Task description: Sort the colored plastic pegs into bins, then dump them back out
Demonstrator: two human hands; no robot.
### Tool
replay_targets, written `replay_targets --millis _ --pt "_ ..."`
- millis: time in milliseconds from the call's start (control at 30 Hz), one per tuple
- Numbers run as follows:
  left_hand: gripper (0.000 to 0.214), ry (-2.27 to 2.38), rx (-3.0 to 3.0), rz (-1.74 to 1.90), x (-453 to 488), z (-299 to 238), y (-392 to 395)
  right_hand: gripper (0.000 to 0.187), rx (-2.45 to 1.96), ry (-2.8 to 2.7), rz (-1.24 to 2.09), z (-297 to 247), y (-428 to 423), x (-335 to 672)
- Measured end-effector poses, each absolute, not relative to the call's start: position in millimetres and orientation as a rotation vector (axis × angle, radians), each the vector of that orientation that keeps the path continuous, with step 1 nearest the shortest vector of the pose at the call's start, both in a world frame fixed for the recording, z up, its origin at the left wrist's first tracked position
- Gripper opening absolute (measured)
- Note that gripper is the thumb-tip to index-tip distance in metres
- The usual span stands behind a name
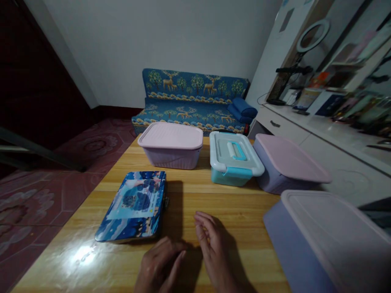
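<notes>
My left hand rests low over the wooden table near its front edge, fingers together and stretched forward, holding nothing. My right hand hovers just right of it, fingers loosely extended and slightly curled, also holding nothing. The two hands almost touch. A flat blue patterned tin with its lid down lies just left of and beyond my left hand.
At the table's far side stand a pink-lidded box, a teal box with a white handled lid and a lilac pink-lidded box. A bigger lilac box fills the near right. Beyond: blue sofa, white counter.
</notes>
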State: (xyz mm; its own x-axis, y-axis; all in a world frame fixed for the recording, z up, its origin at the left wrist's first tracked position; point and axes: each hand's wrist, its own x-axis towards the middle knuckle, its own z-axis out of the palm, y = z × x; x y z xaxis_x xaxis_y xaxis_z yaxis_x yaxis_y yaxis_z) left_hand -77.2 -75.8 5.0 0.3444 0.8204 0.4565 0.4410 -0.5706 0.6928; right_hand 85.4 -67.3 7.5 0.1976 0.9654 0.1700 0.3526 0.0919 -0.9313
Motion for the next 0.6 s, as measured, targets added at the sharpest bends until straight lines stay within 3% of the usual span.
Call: replay_targets --millis 600 --pt "0.015 1.267 2.19 1.178 -78.3 1.5 -75.1 0.022 -1.373 -1.441 0.836 -21.3 -62.3 89.9"
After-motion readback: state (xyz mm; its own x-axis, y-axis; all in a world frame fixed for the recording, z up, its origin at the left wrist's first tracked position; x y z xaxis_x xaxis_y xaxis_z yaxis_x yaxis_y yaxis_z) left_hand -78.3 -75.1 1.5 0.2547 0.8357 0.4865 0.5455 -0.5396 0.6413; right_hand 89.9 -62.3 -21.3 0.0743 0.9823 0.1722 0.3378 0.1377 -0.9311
